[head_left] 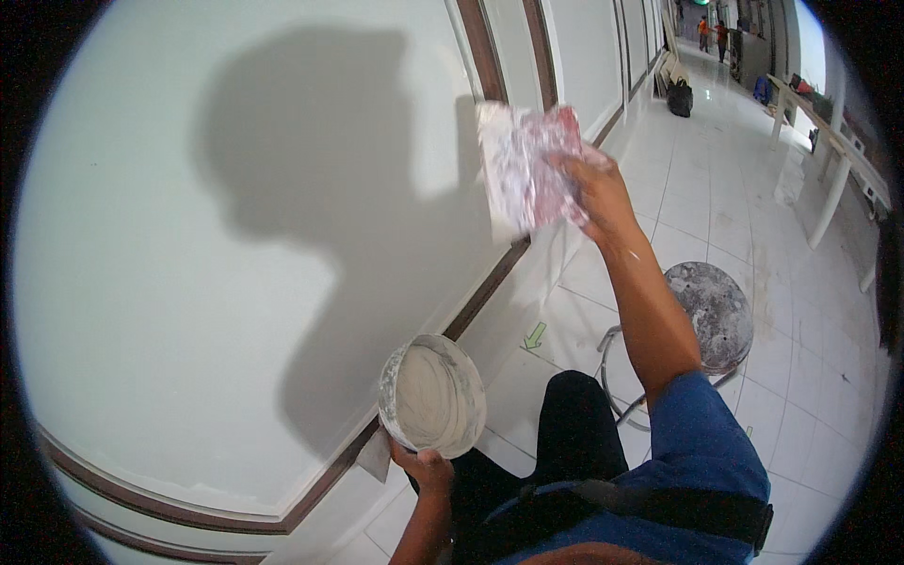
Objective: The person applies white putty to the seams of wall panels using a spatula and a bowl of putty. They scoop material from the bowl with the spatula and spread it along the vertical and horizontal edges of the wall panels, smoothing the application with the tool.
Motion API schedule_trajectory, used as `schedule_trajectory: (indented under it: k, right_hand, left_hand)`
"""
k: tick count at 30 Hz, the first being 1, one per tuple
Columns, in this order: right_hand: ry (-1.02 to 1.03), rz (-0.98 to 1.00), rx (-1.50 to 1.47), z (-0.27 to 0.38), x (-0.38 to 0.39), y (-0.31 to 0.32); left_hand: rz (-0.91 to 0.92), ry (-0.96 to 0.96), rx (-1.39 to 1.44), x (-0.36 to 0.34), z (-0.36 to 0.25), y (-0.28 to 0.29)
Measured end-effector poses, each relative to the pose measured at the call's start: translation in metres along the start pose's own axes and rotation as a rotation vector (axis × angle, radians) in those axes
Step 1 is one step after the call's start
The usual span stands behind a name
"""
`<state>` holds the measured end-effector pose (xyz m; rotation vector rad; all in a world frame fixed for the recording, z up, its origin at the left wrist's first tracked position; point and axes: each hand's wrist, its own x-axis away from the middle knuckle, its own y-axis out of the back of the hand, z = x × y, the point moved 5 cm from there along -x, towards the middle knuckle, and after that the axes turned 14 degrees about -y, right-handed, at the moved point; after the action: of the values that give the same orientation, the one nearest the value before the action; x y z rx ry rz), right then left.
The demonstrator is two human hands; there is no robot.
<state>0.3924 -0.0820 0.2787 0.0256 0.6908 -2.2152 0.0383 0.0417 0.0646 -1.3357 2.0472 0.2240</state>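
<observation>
A round tub (pixel 432 395) of white filler is held in the left hand (pixel 426 467), low in the frame and just beside the wall (pixel 169 282); the fingers are closed on its lower rim from below, w/ the open top tilted toward the camera; grey-white paste is seen smeared over the inside; a pale flat blade (pixel 375 458) is seen sticking out beneath the tub by the same hand, though whether it is gripped cannot be told.

A wide flat scraper (pixel 527 168), caked in white and reddish smears, is gripped in the right hand (pixel 593 188); the hand is shut around its right edge, arm raised and stretched fwd; the scraper is held up near the wall at approx. the level of the brown trim strip (pixel 490 282), but contact w/ the surface cannot be told, as the tool is blurred.

A head-and-arm shadow (pixel 311 188) is cast across the pale wall panel; a round stool (pixel 711 315) w/ a paint-spattered seat is stood on the white tiled floor (pixel 744 188) to the right, just behind the raised forearm; a blue sleeve (pixel 706 433) and dark trousers (pixel 574 424) are seen at the bottom; a long corridor is seen running off at top right, w/ white tables (pixel 833 141) along one side and two figures in orange (pixel 711 33) far off.
</observation>
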Motion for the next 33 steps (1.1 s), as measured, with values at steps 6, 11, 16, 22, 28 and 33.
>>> schedule_trajectory:
  k: [6, 11, 16, 22, 28, 33]
  right_hand:
    - [0.755, -0.441, 0.877, 0.046, -0.046, -0.053]
    - [0.916, -0.552, 1.155, 0.037, -0.049, -0.106]
    - [1.002, -0.582, 1.222, 0.034, -0.066, -0.116]
    - [0.992, -0.628, 1.245, 0.031, -0.08, -0.122]
    - [0.906, -0.63, 1.262, 0.028, -0.086, -0.122]
    - [0.842, -0.575, 1.271, 0.012, -0.085, -0.115]
  left_hand:
    - [0.015, -0.035, -0.028, 0.008, -0.004, -0.003]
    - [-0.008, -0.032, -0.108, 0.011, -0.011, 0.006]
    - [-0.018, -0.007, -0.02, 0.015, -0.007, 0.015]
    - [0.002, -0.041, -0.041, 0.022, 0.0, 0.03]
    - [-0.085, -0.091, 0.058, 0.017, -0.016, 0.02]
    - [-0.051, -0.079, -0.027, 0.012, -0.026, 0.014]
